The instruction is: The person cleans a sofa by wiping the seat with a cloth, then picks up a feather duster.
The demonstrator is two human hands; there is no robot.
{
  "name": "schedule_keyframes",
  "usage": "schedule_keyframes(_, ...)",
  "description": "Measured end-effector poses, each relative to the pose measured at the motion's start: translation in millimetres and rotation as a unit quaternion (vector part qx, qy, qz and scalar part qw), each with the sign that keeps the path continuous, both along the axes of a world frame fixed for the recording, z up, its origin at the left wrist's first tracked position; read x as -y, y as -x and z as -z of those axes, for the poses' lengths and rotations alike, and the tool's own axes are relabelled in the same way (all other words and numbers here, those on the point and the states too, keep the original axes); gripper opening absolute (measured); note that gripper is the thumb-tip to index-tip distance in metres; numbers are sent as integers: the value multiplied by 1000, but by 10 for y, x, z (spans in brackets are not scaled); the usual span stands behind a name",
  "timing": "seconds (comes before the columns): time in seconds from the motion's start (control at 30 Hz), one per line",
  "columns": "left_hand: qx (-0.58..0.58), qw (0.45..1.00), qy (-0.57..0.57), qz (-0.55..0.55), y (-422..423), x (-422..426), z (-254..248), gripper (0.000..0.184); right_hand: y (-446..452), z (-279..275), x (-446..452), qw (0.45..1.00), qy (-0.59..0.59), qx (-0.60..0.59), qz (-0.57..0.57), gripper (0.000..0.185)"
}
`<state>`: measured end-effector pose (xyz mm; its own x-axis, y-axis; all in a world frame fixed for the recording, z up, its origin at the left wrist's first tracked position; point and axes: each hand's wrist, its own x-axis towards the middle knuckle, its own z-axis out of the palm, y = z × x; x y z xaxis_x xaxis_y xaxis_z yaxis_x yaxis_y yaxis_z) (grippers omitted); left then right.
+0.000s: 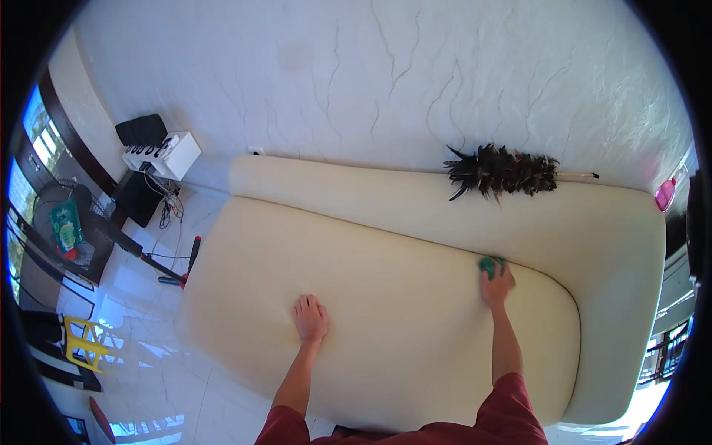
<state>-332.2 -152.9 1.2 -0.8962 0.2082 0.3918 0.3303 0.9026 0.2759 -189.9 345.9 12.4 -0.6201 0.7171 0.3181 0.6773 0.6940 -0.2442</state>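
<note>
A cream sofa (400,311) with a smooth seat and a curved back stretches across the middle of the head view. My right hand (497,287) presses a green cloth (488,265) onto the seat, close to the seam below the backrest; it is crumpled and slightly blurred. My left hand (310,319) rests palm down on the seat farther left, holding nothing. On top of the backrest lies a dark feather duster (504,170), its thin handle pointing right.
A pink spray bottle (665,194) stands beyond the sofa's right end. To the left are a white box-like shelf (174,153), hanging cables (172,204), a black-and-red stand (189,263), a chair with a green packet (65,225) and a yellow stool (85,345).
</note>
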Motion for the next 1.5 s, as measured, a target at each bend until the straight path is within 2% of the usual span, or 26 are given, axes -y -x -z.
schedule_keyframes(0.03,4,1000,10,-5,-8,-1,11,12,-18,45,-8,1000,0,-5,1,57)
schedule_keyframes(0.1,1,1000,17,-12,25,-21,28,12,95,151,26,989,-40,12,142,58)
schedule_keyframes(0.17,-6,1000,25,-15,9,-4,60,12,414,85,416,999,0,30,40,58)
schedule_keyframes(0.27,2,999,30,-20,1,8,31,11,651,11,1007,987,12,-16,-159,58)
schedule_keyframes(0.3,0,999,32,-18,-9,6,23,11,556,-22,912,987,14,-18,-156,58)
schedule_keyframes(0.37,3,999,37,-21,3,18,-1,11,248,-136,575,964,41,-37,-260,58)
schedule_keyframes(0.5,8,999,29,-12,6,3,5,11,-1087,-25,-757,998,-11,-26,-51,59)
schedule_keyframes(0.57,-12,998,47,-31,13,-6,28,10,-1760,-183,-1132,994,45,21,96,58)
schedule_keyframes(0.6,-17,998,47,-26,17,-26,24,10,-1905,-197,-1179,984,48,29,167,57)
schedule_keyframes(0.63,-10,998,56,-37,-4,-32,22,10,-1854,-112,-1178,984,49,26,171,57)
schedule_keyframes(0.7,-6,997,65,-44,-8,-72,15,10,-1547,50,-1071,966,16,30,258,58)
schedule_keyframes(0.77,-20,994,90,-52,-14,-64,1,12,-1025,-111,-541,995,16,-20,101,58)
schedule_keyframes(0.83,-43,990,120,-56,-6,-83,2,13,-501,-4,148,994,3,-52,-98,59)
schedule_keyframes(0.93,-54,983,160,-73,16,-100,-16,15,-307,-92,1175,964,71,-12,-254,63)
schedule_keyframes(1.0,-43,980,177,-77,-83,-15,-96,15,-539,-130,1077,952,79,-26,-296,64)
schedule_keyframes(1.03,-2,990,111,-84,-220,-12,-197,15,-681,-151,936,936,79,-36,-340,65)
schedule_keyframes(1.1,36,995,5,-92,-512,11,-321,13,-1093,-207,566,971,30,-34,-236,64)
schedule_keyframes(1.2,86,978,-181,-57,-1246,171,-95,9,-1769,-191,83,997,51,-15,-51,65)
schedule_keyframes(1.27,106,966,-234,-3,-1672,70,84,9,-2061,-147,-24,998,45,-32,12,64)
schedule_keyframes(1.3,90,980,-176,15,-1849,-88,60,9,-2069,-150,55,998,44,-32,17,64)
schedule_keyframes(1.33,73,990,-119,34,-1988,-218,13,10,-2049,-121,133,995,45,-37,75,64)
schedule_keyframes(1.37,75,989,-124,42,-2042,-332,-20,10,-2031,-88,205,989,43,-41,135,64)
schedule_keyframes(1.4,39,997,-45,42,-2102,-461,-61,10,-1943,9,393,983,4,-32,180,63)
schedule_keyframes(1.43,3,999,34,42,-2148,-531,-103,10,-1824,26,692,984,1,-32,175,64)
schedule_keyframes(1.47,32,998,10,47,-2160,-525,-147,10,-1735,-51,1061,994,8,-2,112,65)
schedule_keyframes(1.5,36,998,4,58,-2133,-547,-147,10,-1663,-83,1445,1000,-15,-25,11,65)
